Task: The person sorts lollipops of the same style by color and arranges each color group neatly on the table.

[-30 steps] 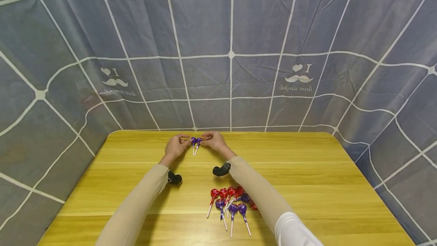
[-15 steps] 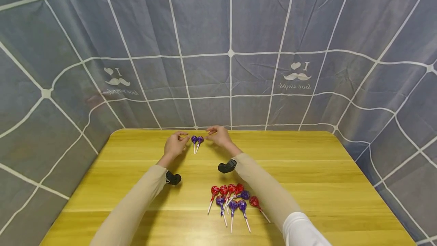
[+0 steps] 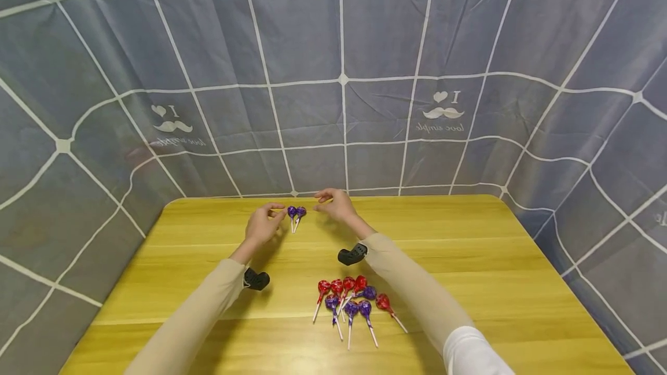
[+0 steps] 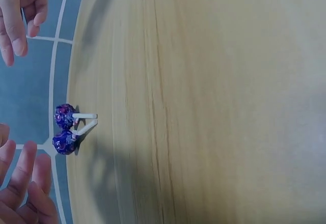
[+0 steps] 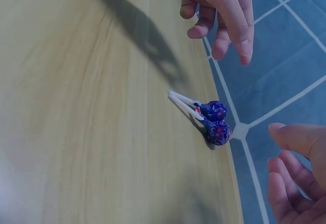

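Two purple-wrapped lollipops lie side by side near the table's far edge, heads away from me and white sticks meeting in a narrow V. My left hand hovers just left of them with its fingers loosely bent and holding nothing. To their right, a little farther off, my right hand is also bare, its fingers relaxed. Both wrist views show a gap between each hand and the pair: the left hand in the left wrist view, the right hand in the right wrist view.
Nearer me lies a loose group of lollipops, several red ones and several purple ones, some overlapping. A single red lollipop sits at its right, beside my right forearm. A grey gridded curtain rises behind the wooden table.
Both hands have come away from the two purple lollipops, the right one moving farther to the right. The pair stays put. The red lollipop partly covered by my right arm now shows fully.
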`<state>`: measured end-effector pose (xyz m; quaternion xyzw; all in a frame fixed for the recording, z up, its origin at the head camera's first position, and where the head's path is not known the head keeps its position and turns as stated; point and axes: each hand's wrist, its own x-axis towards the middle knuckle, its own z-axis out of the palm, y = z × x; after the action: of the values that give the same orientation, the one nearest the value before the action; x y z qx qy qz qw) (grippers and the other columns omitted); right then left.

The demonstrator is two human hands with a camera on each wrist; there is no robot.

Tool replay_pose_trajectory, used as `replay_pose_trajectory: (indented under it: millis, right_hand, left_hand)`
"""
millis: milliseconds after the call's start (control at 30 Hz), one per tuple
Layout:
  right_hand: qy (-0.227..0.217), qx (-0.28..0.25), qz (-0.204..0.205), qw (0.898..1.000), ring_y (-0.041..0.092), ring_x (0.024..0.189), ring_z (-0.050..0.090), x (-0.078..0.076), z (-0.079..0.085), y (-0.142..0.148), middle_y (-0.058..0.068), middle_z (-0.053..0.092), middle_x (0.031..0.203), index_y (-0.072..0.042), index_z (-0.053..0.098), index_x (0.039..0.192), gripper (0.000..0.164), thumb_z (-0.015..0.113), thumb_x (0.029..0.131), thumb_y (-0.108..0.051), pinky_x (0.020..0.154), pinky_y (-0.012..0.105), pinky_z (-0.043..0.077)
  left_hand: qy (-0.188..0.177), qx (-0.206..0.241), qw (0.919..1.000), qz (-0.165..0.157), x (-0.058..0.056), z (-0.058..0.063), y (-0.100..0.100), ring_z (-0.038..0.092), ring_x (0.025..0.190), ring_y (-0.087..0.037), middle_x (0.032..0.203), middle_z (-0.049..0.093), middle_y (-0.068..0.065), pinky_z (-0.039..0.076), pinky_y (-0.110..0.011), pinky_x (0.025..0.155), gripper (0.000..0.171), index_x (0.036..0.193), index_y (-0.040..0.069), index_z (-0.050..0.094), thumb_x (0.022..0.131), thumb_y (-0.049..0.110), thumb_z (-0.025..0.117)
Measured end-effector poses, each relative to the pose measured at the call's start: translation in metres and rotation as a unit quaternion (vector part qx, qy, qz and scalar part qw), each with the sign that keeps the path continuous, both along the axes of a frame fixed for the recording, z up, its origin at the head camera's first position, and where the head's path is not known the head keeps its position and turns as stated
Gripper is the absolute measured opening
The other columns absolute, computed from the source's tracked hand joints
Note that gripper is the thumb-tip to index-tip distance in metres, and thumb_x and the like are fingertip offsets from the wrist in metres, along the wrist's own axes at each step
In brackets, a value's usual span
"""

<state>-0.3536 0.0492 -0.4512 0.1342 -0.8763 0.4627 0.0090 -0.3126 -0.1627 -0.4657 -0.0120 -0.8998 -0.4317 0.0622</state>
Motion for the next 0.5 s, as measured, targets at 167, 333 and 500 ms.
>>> replay_pose_trajectory:
  millis: [167, 333, 500]
  right_hand:
    - [0.010, 0.000, 0.010, 1.000, 0.027, 0.096, 0.065, 0.008, 0.001, 0.005, 0.016, 0.071, 0.103, 0.001, 0.069, 0.111, 0.031, 0.075, 0.082, -0.009, 0.079, 0.030, 0.051]
    - [0.012, 0.001, 0.014, 1.000, 0.027, 0.095, 0.065, 0.016, 0.000, 0.011, 0.016, 0.070, 0.103, 0.000, 0.069, 0.111, 0.031, 0.075, 0.082, -0.010, 0.077, 0.031, 0.052]
    - [0.011, 0.009, 0.015, 1.000, 0.025, 0.094, 0.065, 0.024, -0.002, 0.018, 0.013, 0.070, 0.103, -0.001, 0.068, 0.112, 0.031, 0.074, 0.083, -0.011, 0.078, 0.032, 0.052]
  left_hand:
    - [-0.003, -0.005, 1.0000, 0.002, 0.009, 0.005, 0.001, 0.065, 0.063, -0.018, 0.104, 0.070, -0.019, 0.038, -0.024, 0.049, 0.036, 0.121, 0.006, 0.064, 0.094, 0.031, 0.061]
    - [0.002, -0.005, 1.0000, -0.001, 0.017, 0.005, 0.001, 0.064, 0.062, -0.018, 0.100, 0.070, -0.018, 0.039, -0.024, 0.049, 0.033, 0.118, 0.007, 0.066, 0.094, 0.029, 0.062]
    - [0.002, 0.001, 0.9999, -0.011, 0.023, 0.005, 0.003, 0.067, 0.067, -0.027, 0.099, 0.070, -0.018, 0.039, -0.025, 0.048, 0.031, 0.118, 0.007, 0.066, 0.094, 0.027, 0.062]
